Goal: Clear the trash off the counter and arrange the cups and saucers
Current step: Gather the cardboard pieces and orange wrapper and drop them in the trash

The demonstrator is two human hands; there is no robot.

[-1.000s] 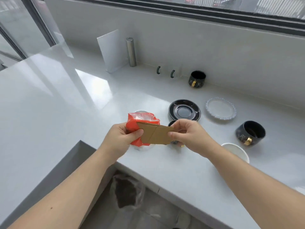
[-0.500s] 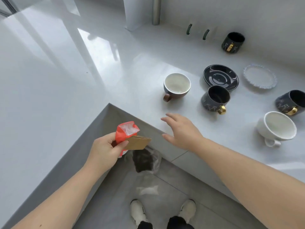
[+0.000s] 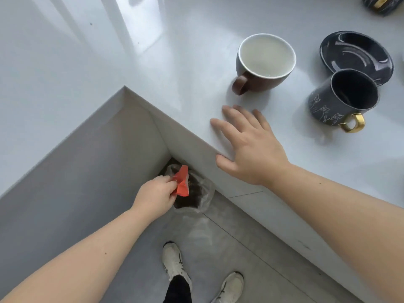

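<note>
Head view. The left hand (image 3: 156, 194) pinches a crumpled red wrapper (image 3: 181, 182) between thumb and fingertips, directly over the open mouth of a bag-lined waste bin (image 3: 204, 199) that stands on the floor in the inner corner of the L-shaped counter (image 3: 87, 62). The right hand (image 3: 249, 145) lies flat and spread on the counter edge, grasping nothing, apparently as a brace. On the counter stand a brown cup with a pale interior (image 3: 265, 62), a dark cat-print mug with a gold handle (image 3: 343, 99), and a dark saucer (image 3: 356, 53) just behind that mug; another dark, gold-trimmed piece is cut off at the top right corner.

Handling, as a judgement: the wrapper looks light, thin and limp, likely slick film, so a pinch on its bunched edge suffices and release above the opening should drop it cleanly, though it may drift or catch on the liner. The cups and saucer look rigid, glazed and breakable; take cups by handle or body, the saucer by its rim.

Against the earlier frames: the left hand has come down from counter-edge height to the bin mouth. The brown cardboard piece held with the wrapper half a second ago is no longer discernible; whether it is hidden or dropped cannot be told. The right hand, then hovering, now rests on the counter.
</note>
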